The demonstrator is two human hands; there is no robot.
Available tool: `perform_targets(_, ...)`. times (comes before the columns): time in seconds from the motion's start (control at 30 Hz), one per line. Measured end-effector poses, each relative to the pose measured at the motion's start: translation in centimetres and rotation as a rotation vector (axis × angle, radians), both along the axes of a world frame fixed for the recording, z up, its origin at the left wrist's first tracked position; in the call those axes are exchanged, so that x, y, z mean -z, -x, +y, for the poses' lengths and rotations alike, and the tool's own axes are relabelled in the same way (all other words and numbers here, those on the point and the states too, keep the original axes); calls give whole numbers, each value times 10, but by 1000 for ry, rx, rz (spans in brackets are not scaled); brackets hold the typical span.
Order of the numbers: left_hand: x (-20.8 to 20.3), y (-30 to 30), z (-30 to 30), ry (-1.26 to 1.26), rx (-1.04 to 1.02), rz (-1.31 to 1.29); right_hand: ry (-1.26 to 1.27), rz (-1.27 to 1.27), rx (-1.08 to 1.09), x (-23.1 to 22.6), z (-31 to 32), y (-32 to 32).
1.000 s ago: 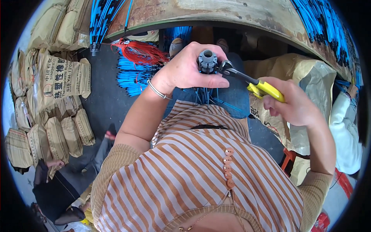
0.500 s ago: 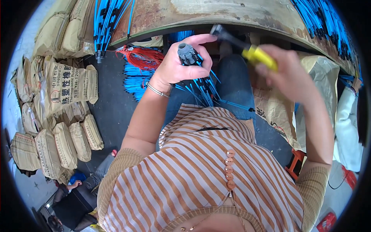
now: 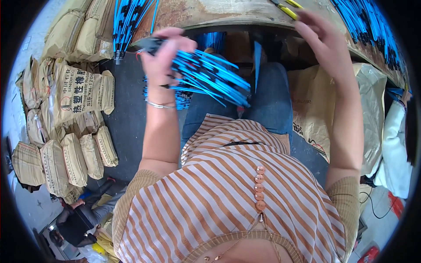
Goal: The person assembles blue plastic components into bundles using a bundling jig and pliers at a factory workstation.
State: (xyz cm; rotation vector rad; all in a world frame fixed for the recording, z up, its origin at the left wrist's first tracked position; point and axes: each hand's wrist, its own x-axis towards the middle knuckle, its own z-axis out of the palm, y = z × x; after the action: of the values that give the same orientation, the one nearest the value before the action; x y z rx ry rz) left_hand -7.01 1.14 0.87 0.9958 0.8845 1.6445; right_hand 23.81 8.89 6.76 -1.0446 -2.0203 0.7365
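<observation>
Clearly, blue rods (image 3: 215, 75) in left hand (image 3: 161, 59).

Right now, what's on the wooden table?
Yellow-handled pliers near the right hand, and blue rods at left and right. What the hand covers can't be seen.

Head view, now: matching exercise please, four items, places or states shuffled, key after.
1. Left hand
2. Right hand
3. Hand tool
4. Brown paper sacks

A. Piled at the picture's left
B. Yellow-handled, seen against the wooden tabletop
C. Gripping a bundle of thin blue rods
D. Open, holding nothing

Pairs: 1-C, 2-D, 3-B, 4-A
</observation>
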Motion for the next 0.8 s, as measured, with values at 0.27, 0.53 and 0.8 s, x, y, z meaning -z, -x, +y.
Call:
perform_targets(0.27,-29,29,-1,-304,-53,-480,554,28,-33,100,-82,-23)
perform_targets(0.53,8,-33,1,-1,153,-953,440,1244,-305,71,-69,36)
perform_targets(0.8,66,-59,-13,716,-150,-10,221,987,-323,32,-77,12)
